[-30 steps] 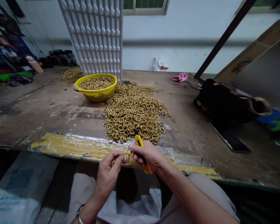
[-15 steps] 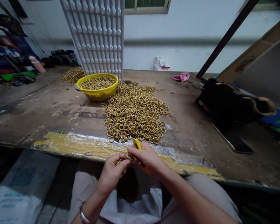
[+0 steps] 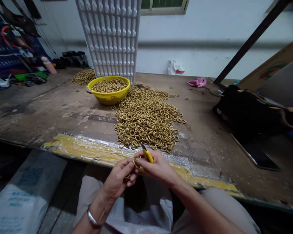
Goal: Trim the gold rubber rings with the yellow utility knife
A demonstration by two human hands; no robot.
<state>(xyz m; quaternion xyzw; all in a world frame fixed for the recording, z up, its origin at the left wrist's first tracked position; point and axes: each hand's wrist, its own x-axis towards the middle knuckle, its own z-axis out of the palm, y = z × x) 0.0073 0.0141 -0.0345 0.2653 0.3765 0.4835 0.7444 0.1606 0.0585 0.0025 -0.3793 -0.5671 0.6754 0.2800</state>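
Right now your two hands meet low in the middle of the frame, just in front of the taped edge of the tabletop [image 3: 70,148]. Your left hand [image 3: 118,178] has its grip closed on a brass ring [image 3: 135,161] — pinched between thumb and fingertips, with what looks like a few more rings tucked under the fingers, though that part is hard to read. Your right hand [image 3: 158,167] has its grip wrapped around a yellow utility knife [image 3: 147,155], tip pointing up and away from you, close against the ring. You hold both near your body and over your lap, where a white plastic bag [image 3: 146,214] lies open — a spot where anything trimmed off would likely fall into it rather than onto the work surface.

Just above your hands, at centre frame, lies the loose heap of rings [image 3: 147,118], near enough to draw from without leaning. Behind it, a little left of centre, sits a yellow basin [image 3: 109,95] also filled with rings, touching the heap's far edge. A white slotted rack [image 3: 112,35] stands upright behind the basin, and a smaller ring pile [image 3: 84,76] lies further to the upper left. A dark bag [image 3: 249,112] rests at right.
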